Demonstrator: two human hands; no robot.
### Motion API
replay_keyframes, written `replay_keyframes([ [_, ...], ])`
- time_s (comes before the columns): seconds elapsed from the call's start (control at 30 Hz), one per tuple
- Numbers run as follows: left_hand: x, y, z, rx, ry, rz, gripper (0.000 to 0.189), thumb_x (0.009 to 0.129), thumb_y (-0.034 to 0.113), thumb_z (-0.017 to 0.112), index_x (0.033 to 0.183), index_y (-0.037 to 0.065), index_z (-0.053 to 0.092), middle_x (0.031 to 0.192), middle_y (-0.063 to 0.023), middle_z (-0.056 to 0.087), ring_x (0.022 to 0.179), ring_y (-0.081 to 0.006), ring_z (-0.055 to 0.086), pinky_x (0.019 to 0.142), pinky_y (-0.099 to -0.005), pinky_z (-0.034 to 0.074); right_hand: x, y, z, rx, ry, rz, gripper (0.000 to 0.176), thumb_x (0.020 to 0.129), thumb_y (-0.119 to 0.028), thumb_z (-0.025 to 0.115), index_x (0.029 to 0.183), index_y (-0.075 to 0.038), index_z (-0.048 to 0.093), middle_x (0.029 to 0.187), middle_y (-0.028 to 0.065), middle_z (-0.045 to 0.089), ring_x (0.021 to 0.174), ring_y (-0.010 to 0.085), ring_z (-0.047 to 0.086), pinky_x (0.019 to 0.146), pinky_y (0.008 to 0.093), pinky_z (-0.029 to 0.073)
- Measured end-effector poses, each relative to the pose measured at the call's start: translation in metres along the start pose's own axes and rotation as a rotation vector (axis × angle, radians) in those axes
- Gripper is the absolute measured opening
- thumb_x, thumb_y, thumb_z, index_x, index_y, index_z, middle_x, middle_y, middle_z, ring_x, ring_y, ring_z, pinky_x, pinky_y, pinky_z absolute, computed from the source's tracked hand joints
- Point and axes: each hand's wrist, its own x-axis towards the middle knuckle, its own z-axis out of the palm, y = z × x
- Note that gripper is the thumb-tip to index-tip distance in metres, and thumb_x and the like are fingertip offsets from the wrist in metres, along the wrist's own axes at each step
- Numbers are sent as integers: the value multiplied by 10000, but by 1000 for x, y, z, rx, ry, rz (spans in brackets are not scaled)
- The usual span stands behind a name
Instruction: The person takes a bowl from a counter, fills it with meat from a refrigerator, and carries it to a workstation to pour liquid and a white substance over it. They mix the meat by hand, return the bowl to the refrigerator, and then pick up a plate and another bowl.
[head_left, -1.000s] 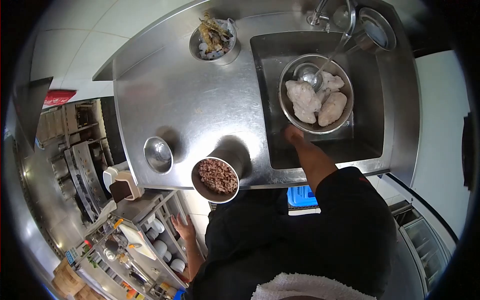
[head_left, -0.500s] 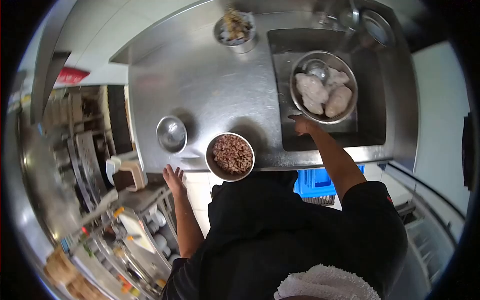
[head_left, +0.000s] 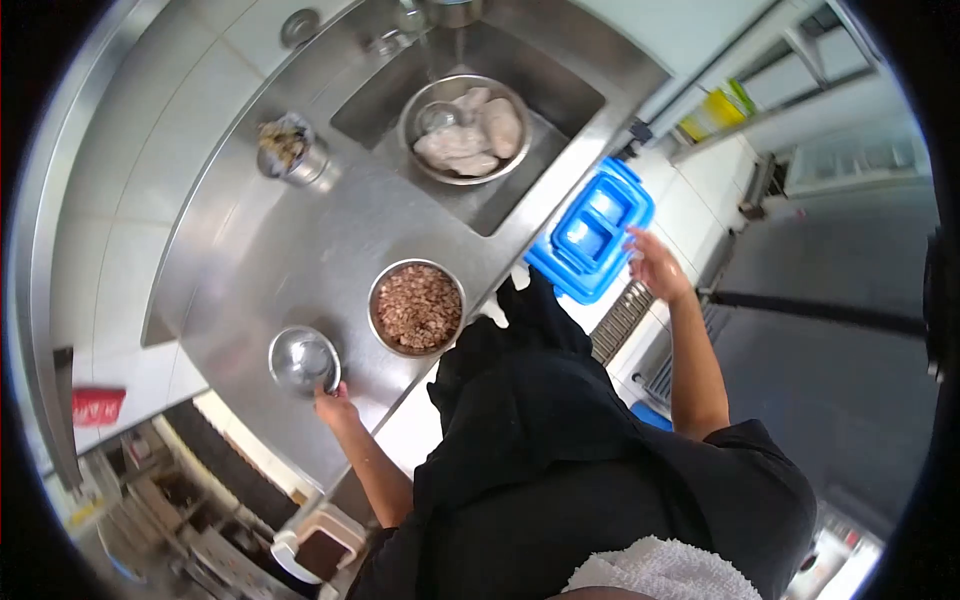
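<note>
My left hand [head_left: 334, 402] grips the near rim of a small metal bowl [head_left: 300, 352] at the left of the steel counter. Nothing but a shiny bottom shows inside that bowl. To its right, near the counter edge, a metal bowl of chopped reddish-brown pieces [head_left: 418, 308] stands untouched. My right hand [head_left: 655, 265] hangs in the air beside the blue plastic container on the floor, fingers apart and holding nothing.
In the sink [head_left: 590, 100] sits a large metal bowl [head_left: 523, 140] with pale raw meat and a small round metal vessel. Water runs from the tap. A metal container [head_left: 310, 165] with food scraps stands behind. A blue plastic container [head_left: 600, 225] is below the counter edge.
My view has turned to the right. My left hand has moved onto the small bowl and taken its rim. My right hand has left the sink and swung out right of the counter.
</note>
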Motion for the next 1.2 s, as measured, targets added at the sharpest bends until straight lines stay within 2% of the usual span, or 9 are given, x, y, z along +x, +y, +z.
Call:
replay_keyframes([
  [0.03, 6, 5, 3, -12, -73, 29, 168, 998, 185, 647, 1040, 23, 638, 915, -74, 663, 734, -162, 592, 651, -300, 530, -27, 58, -72, 93, 111, 200, 402, 1031, -322, 608, 1368, -103, 601, 937, 17, 663, 771, 121, 601, 685, 263, 512],
  [0.1, 3, 18, 22, -62, -211, 101, 234, 997, 201, 657, 1129, 11, 619, 996, -85, 675, 790, -159, 607, 701, -315, 532, -122, 133, -129, -1257, 260, 742, 397, 942, -334, 673, 1261, -98, 676, 1012, 93, 713, 946, 213, 681, 851, 371, 553],
  [0.17, -16, 41, 49, -91, -350, 222, 333, 1006, 216, 654, 1236, -13, 581, 1133, -124, 656, 914, -193, 624, 775, -352, 542, -245, 213, -149, -1894, 390, 773, 347, 935, -311, 673, 1223, -134, 749, 1319, 135, 667, 1264, 286, 620, 990, 487, 519],
  [0.2, -35, 52, 68, -98, -418, 302, 393, 1015, 224, 646, 1299, -31, 553, 1230, -157, 632, 1009, -228, 633, 822, -381, 550, -269, 266, -186, -1931, -115, 962, 335, 932, -263, 670, 1220, -113, 748, 1427, 143, 604, 1300, 290, 599, 1015, 442, 515],
  [0.43, -254, 75, 160, -14, -1012, 302, 642, 1014, 328, 663, 1461, -71, 435, 1464, -192, 515, 1315, -302, 540, 1075, -449, 473, -411, 467, -269, -1631, -20, 1134, 354, 892, -302, 686, 1196, -133, 755, 1195, 112, 738, 1140, 326, 685, 916, 454, 590],
  [0.57, -376, 2, 190, 88, -1511, -61, 637, 1026, 396, 634, 1438, -61, 470, 1383, -177, 582, 1240, -298, 599, 1030, -442, 505, -455, 407, -213, -942, 738, 928, 392, 868, -355, 600, 1167, -154, 755, 1253, 166, 706, 1193, 377, 639, 1016, 535, 510],
  [0.67, -432, -98, 202, -133, -2262, 869, 578, 1031, 386, 631, 1389, -55, 522, 1283, -137, 647, 1187, -270, 628, 1002, -422, 519, -468, 411, -191, -885, 1110, 957, 502, 853, -306, 586, 1262, -36, 696, 1315, 186, 667, 1374, 394, 490, 1095, 492, 467],
  [0.77, -563, -142, 161, 224, -2467, -245, 494, 1039, 344, 629, 1341, -43, 576, 1236, -89, 679, 1165, -214, 633, 1036, -380, 479, -500, 431, -178, -520, 1169, 944, 521, 875, -221, 555, 1348, -16, 626, 1513, 287, 440, 1367, 478, 466, 1150, 480, 418],
  [1.2, -1023, -299, -102, 496, -3096, -312, 567, 1064, 361, 581, 1436, -59, 495, 1390, -115, 596, 1295, -221, 533, 1126, -347, 377, -562, 673, -127, 284, 1113, 1030, 485, 888, -234, 590, 1285, 36, 661, 1422, 246, 593, 1340, 344, 574, 1070, 403, 494],
])
